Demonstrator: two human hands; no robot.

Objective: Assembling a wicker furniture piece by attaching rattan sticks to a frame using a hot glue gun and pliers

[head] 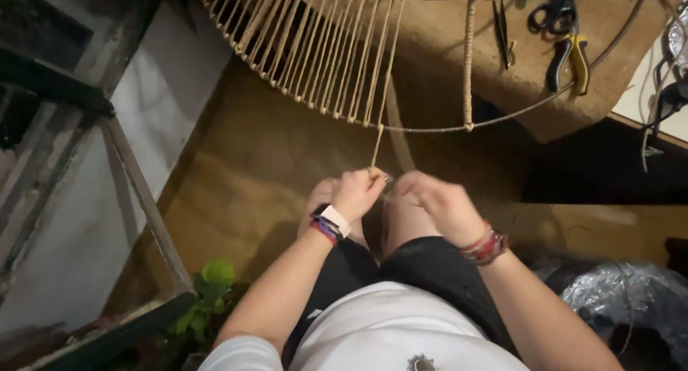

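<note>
Left hand (356,192) and right hand (437,199) pinch a cord (377,143) below a wire frame (430,129).

Warm, dim light is falling from above, giving the whole frame a yellow-brown cast. The hands (401,195) and forearms in the middle are catching the most light, while the lower right and the strip under the table (623,70) are sinking into near-black shadow. The left edge is staying murky grey. A soft blur is lying over everything; the fingers are smearing slightly. The cords (322,49) at the top are reading fairly sharp. Straight lines are bending toward the corners. A plastic bag (631,299) at lower right is glinting faintly.
</note>
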